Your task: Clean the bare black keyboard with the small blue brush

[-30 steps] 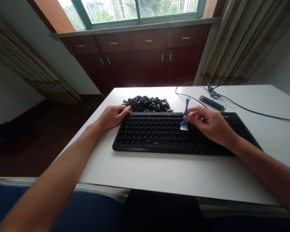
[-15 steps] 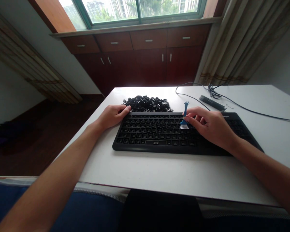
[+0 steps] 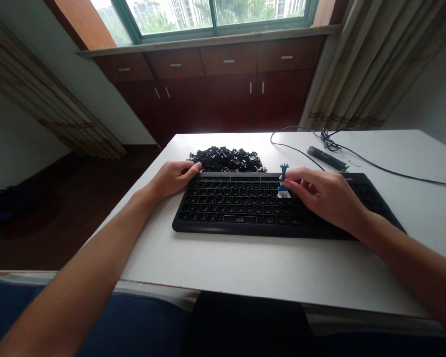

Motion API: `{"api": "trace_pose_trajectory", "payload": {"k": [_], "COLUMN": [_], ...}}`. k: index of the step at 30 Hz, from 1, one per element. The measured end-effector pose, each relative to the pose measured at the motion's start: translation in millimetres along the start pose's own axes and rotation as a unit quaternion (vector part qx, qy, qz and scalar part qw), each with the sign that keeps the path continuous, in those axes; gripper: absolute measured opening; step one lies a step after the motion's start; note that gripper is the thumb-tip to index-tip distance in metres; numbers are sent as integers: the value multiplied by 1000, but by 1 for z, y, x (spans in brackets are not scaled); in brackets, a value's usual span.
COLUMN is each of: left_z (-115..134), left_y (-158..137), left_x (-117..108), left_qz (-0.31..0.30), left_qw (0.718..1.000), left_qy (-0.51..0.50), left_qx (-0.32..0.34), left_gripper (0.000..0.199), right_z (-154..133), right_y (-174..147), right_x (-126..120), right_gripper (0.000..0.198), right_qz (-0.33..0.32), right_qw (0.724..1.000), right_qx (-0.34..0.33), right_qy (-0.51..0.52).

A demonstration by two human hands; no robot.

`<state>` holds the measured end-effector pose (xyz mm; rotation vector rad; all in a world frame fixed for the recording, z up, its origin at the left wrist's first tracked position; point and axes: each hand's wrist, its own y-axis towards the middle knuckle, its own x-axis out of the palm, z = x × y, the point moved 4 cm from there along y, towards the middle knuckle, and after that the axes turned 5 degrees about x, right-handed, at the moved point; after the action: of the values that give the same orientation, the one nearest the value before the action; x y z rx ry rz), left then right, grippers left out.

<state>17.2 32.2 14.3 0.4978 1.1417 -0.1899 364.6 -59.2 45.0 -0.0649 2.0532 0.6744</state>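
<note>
Seen from above, a person's right hand pinches a small blue brush between thumb and fingers, its white bristles touching the bare switches of a black keyboard on a white table. Their left hand rests loosely curled, holding nothing, on the keyboard's far left corner. Just behind lies a pile of black keycaps. A black cable trails away to the right.

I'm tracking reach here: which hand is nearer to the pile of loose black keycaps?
The left hand. It rests on the black keyboard's far-left corner, just beside the pile of loose black keycaps. The right hand holds a small blue brush farther right over the keyboard.
</note>
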Motion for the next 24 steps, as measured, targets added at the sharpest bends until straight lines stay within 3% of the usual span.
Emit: {"api": "trace_pose_trajectory", "payload": {"k": [9,24], "left_z": [0,1], "left_y": [0,0], "left_x": [0,0], "left_qz": [1,2], "left_qw": [1000,1000], "left_qy": [2,4], "left_qx": [-2,-4], "left_gripper": [47,46], "right_z": [-1,-2], "right_y": [-1,-3], "right_x": [-2,-4], "right_gripper": [22,19], "right_qz": [-13,6], "right_qw": [998,997], "right_qx": [-57,-70], "right_qy": [-16,-24]}}
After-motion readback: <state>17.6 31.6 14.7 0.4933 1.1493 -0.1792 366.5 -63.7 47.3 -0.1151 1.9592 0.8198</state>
